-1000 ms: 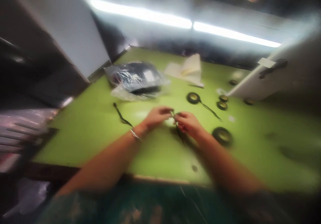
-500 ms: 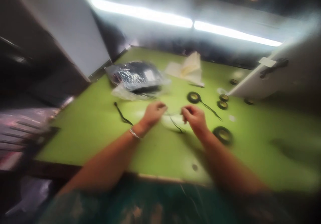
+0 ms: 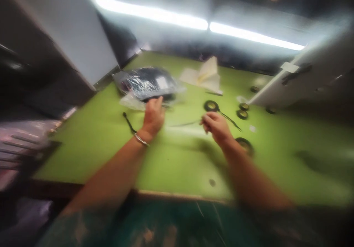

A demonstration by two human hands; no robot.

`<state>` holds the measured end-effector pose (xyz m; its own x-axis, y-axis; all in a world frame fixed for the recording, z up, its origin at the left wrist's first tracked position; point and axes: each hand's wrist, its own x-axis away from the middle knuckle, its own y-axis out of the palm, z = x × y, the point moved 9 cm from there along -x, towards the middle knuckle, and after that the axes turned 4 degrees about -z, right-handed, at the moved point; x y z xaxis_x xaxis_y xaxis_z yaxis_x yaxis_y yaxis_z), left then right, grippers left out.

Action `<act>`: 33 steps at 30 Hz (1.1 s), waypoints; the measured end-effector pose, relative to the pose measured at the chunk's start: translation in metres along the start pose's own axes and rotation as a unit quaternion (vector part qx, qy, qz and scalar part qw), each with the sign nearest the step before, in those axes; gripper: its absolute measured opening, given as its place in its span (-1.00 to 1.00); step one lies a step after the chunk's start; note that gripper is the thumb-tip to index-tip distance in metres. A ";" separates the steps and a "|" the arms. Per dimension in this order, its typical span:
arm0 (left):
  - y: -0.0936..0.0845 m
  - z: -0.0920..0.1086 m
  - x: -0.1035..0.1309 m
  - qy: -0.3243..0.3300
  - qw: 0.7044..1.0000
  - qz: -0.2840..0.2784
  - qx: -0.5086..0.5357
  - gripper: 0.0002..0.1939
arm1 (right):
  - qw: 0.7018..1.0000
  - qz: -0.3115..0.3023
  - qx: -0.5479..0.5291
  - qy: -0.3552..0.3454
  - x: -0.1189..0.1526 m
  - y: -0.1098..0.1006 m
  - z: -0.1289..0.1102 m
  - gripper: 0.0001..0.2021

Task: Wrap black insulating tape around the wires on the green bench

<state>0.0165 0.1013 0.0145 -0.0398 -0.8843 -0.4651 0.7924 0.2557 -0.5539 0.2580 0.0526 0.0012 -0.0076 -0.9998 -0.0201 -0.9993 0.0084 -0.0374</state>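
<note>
Head camera view: at the centre of the frame, our right hand [image 3: 216, 126] has its fingertips pinched together on a thin strand [image 3: 184, 124], which reaches left above the green table [image 3: 179, 165], blurred toward its far end. Left of centre, our left hand [image 3: 153, 117] is at the near edge of the clear plastic bag [image 3: 143, 81] with dark contents; we cannot tell whether its fingers are apart or clamped on something. A dark cord [image 3: 129, 123] lies by our bracelet [image 3: 142, 140]. Right of centre, we see a black ring [image 3: 211, 106] with a cord trailing from it, and a larger ring [image 3: 245, 146] partly behind our right forearm.
</note>
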 end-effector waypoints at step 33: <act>0.083 0.056 0.063 -0.125 0.906 -0.244 0.321 -0.65 | 0.879 0.053 0.463 -0.102 0.061 -0.084 0.000 -0.84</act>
<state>0.1138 0.0448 -0.0228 -0.4058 -0.9121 -0.0575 0.9116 -0.3994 -0.0975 0.3418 -0.0092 0.0029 0.0023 -0.9686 -0.2487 -0.5333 0.2092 -0.8196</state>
